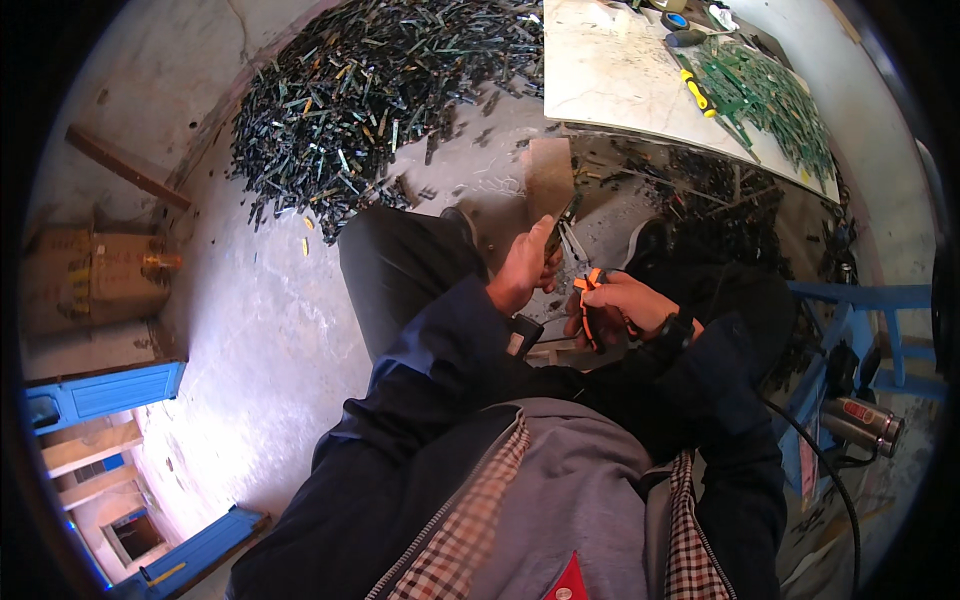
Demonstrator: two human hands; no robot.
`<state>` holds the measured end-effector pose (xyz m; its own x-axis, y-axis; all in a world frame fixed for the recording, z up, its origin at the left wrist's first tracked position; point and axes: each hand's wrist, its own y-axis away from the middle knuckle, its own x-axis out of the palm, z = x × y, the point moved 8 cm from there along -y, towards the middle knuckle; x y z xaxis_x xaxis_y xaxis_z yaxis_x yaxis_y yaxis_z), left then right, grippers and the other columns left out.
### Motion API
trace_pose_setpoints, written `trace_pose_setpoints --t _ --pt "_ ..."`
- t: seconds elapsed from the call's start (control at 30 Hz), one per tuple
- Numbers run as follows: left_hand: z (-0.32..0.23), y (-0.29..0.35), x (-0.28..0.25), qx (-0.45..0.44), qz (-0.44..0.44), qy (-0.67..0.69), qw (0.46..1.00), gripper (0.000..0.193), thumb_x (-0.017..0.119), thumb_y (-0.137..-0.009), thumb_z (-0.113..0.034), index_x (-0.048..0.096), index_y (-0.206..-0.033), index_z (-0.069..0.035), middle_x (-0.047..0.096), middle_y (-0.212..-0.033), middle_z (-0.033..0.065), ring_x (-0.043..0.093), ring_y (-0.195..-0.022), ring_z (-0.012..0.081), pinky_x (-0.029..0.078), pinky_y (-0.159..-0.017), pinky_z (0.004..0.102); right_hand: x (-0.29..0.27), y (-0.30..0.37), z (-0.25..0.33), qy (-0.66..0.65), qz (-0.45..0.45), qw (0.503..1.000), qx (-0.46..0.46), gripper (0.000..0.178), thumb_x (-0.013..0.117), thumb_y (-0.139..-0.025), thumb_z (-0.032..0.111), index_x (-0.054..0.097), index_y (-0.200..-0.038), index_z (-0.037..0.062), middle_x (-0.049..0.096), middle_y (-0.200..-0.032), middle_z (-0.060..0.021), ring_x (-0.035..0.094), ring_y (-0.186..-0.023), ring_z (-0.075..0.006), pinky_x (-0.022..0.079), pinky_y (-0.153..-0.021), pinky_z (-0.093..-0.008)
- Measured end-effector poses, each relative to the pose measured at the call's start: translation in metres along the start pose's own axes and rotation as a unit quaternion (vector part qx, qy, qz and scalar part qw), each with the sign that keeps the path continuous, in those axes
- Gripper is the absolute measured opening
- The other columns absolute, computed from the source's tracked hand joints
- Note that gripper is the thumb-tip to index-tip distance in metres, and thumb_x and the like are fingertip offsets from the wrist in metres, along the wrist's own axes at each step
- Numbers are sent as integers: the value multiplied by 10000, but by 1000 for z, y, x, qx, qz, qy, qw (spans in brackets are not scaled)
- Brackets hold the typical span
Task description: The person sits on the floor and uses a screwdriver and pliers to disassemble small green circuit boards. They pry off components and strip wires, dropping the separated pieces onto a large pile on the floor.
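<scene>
My left hand point(522, 268) is closed, thumb on top, around a thin dark strip point(570, 210) that sticks up past the fingers. Just to its right, my right hand point(640, 303) grips a pair of pliers point(592, 312) with orange-and-black handles. The plier jaws are close to the left hand and hard to make out. Pale thin pieces show between the two hands, over the floor. Both hands are above my lap, between my spread knees. Below the left hand sits a small black block-shaped object point(523, 336), partly covered by my sleeve.
A large heap of dark strips point(340, 110) covers the floor at far left. At far right, a white tabletop point(620, 70) bears green strips point(765, 95) and a yellow-and-black screwdriver point(697, 93). A brown board point(548, 168) stands ahead. A blue frame point(850, 297) and steel flask point(862, 425) are right.
</scene>
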<state>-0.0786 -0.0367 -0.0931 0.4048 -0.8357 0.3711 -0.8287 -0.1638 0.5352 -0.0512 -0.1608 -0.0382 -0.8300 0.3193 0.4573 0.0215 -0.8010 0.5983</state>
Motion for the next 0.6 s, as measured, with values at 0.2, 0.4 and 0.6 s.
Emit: trace_pose_setpoints --t 0.2,0.4,0.6 --pt "0 -1 -1 -3 -16 -14 1000 586 342 -944 -550 412 -597 -83 341 -499 2 315 -403 119 336 -419 292 7 3 -1 -69 15 997 22 354 476 -878 239 546 -1043 -67 666 -879 -203 672 -741 -245 483 -504 -251" --pt "-2 0 -2 22 -37 -42 998 596 356 -945 -543 419 -571 -84 356 -499 4 328 -404 114 337 -416 287 9 -4 -12 -103 48 993 23 349 460 -900 254 540 -1071 -40 667 -915 -169 682 -801 -251 514 -543 -255" --pt "0 -5 -7 79 -53 -120 988 577 361 -956 -517 414 -568 -94 353 -501 -18 327 -407 99 322 -408 272 7 0 -16 -111 11 992 63 358 476 -889 280 548 -1061 -26 669 -910 -149 680 -790 -236 488 -531 -243"
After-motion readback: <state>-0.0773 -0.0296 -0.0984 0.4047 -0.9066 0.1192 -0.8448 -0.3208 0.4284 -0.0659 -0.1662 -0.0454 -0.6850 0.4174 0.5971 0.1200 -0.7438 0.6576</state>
